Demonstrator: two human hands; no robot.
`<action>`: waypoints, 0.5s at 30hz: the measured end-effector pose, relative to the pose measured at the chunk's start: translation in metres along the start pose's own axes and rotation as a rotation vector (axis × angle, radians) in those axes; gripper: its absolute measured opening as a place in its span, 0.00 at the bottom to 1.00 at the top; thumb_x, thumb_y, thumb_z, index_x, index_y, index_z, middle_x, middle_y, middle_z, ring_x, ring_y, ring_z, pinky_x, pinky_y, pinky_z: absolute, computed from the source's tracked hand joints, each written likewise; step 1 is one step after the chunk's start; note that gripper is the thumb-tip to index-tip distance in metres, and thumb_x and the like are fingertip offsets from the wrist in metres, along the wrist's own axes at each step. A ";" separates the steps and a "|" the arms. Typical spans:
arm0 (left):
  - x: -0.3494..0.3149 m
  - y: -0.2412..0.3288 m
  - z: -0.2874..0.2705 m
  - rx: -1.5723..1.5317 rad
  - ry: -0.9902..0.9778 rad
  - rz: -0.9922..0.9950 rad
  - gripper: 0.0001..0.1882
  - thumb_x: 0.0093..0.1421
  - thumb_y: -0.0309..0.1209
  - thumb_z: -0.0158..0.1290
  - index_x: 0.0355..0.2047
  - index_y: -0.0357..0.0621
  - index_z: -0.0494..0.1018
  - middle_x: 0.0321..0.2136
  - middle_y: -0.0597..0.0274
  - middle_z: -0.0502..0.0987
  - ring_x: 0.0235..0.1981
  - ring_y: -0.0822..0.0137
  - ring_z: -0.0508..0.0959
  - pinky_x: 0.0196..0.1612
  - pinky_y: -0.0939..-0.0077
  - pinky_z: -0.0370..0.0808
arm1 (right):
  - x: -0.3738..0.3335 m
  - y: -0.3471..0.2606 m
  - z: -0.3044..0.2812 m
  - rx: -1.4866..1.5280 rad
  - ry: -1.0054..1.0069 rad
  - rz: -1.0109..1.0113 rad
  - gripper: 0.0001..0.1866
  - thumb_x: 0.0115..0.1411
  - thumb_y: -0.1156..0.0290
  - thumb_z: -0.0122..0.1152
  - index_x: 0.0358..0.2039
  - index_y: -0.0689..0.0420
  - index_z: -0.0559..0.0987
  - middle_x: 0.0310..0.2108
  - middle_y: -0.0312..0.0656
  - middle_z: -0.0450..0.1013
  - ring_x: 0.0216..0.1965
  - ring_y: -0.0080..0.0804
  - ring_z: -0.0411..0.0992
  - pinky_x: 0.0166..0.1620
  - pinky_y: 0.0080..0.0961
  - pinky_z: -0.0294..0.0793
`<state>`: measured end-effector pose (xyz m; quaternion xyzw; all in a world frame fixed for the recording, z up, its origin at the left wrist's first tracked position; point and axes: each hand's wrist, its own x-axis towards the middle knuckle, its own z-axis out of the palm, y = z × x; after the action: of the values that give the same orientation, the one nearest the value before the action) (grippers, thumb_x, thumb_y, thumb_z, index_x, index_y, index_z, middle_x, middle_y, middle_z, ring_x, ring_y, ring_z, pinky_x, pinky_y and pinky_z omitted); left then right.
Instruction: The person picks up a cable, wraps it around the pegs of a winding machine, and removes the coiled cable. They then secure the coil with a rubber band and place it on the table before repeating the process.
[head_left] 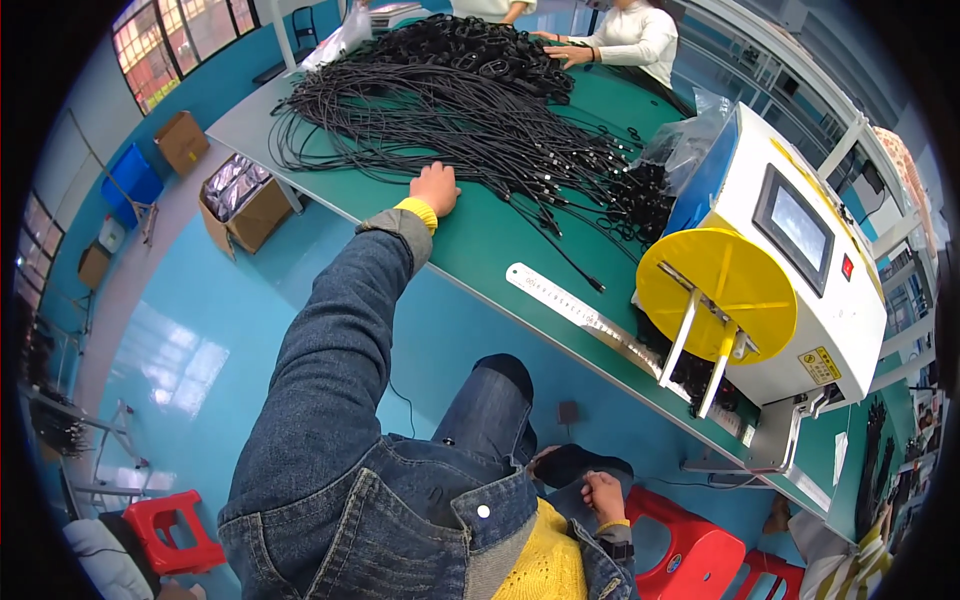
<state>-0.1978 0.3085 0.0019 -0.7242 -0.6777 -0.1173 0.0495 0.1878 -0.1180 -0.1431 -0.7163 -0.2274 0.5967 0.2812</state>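
1. Leftward, a blue bin (132,185) stands by the wall; lower down is a red stool (185,530); nearer the table, an open cardboard box (262,218) holds silvery bags (237,185).
2. Across the green table (475,245) spreads a big pile of black cables (430,110); its far part is a heap of loops, while many loose ends point rightward, toward the machine.
3. At the pile's near edge, close to the table's front, is the person's left hand (435,188), in a yellow cuff and denim sleeve; its fingers bend down away from view, so I cannot tell whether they are clamped on a cable or apart.
4. Beyond the pile, a co-worker's hand (570,55) reaches in toward the loops; nearer, a metal ruler (575,312) lies slantwise along the front edge.
5. Below table level, near the legs, the right hand (603,497) is loosely curled; I cannot tell whether anything is inside it.
6. Further right come a clear plastic bag (700,135), another red stool (690,548) below, and a white machine (840,330) with a yellow disc (715,280) and a screen (795,228).
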 end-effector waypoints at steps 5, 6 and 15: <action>0.002 0.002 0.004 -0.077 -0.077 -0.077 0.18 0.53 0.38 0.52 0.40 0.40 0.66 0.43 0.49 0.67 0.43 0.50 0.71 0.42 0.60 0.70 | 0.001 0.004 -0.002 0.014 0.000 -0.011 0.11 0.58 0.64 0.48 0.26 0.57 0.72 0.15 0.34 0.67 0.12 0.19 0.61 0.15 0.16 0.57; 0.002 0.003 0.004 -0.090 -0.077 -0.113 0.17 0.54 0.37 0.51 0.40 0.40 0.67 0.43 0.49 0.68 0.43 0.50 0.71 0.42 0.59 0.70 | 0.001 0.005 -0.002 0.017 0.004 -0.014 0.11 0.58 0.64 0.48 0.26 0.57 0.72 0.15 0.34 0.67 0.12 0.19 0.61 0.15 0.16 0.57; 0.024 -0.010 -0.039 -0.153 0.066 0.172 0.11 0.56 0.35 0.45 0.33 0.41 0.70 0.33 0.51 0.74 0.37 0.52 0.74 0.37 0.63 0.71 | -0.005 0.009 -0.008 0.007 0.011 -0.005 0.11 0.58 0.63 0.49 0.26 0.57 0.72 0.15 0.34 0.67 0.12 0.19 0.61 0.15 0.16 0.57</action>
<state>-0.2105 0.3238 0.0442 -0.7772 -0.6000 -0.1878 0.0262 0.1948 -0.1288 -0.1444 -0.7181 -0.2257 0.5926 0.2867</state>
